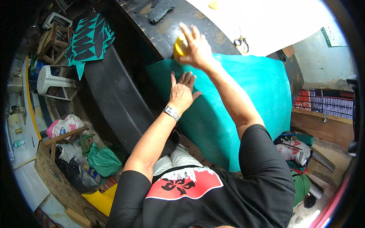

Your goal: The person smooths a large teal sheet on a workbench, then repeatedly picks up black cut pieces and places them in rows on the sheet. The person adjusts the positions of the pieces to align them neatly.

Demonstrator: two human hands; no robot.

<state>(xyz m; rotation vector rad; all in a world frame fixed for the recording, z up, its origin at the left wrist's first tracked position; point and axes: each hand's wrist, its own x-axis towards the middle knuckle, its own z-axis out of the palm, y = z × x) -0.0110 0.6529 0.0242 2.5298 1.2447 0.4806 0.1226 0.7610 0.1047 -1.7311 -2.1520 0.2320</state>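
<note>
A large teal sheet (243, 98), like leather or fabric, drapes over the near edge of a dark table. Flat on its left part lies my left hand (181, 91), fingers spread and holding nothing. Just beyond it, at the sheet's far edge, my right hand (197, 48) grips a yellow object (180, 46) between thumb and fingers. That object looks rounded, with a paler face; its kind is hard to make out behind the hand.
The dark table (224, 40) bears scissors (242, 43), a large white sheet (266, 22) and a dark scrap (160, 10). Left of me runs a long black padded surface (114, 83) with teal pieces (89, 38) at its far end. A white stool (53, 80) and bags (102, 159) stand farther left.
</note>
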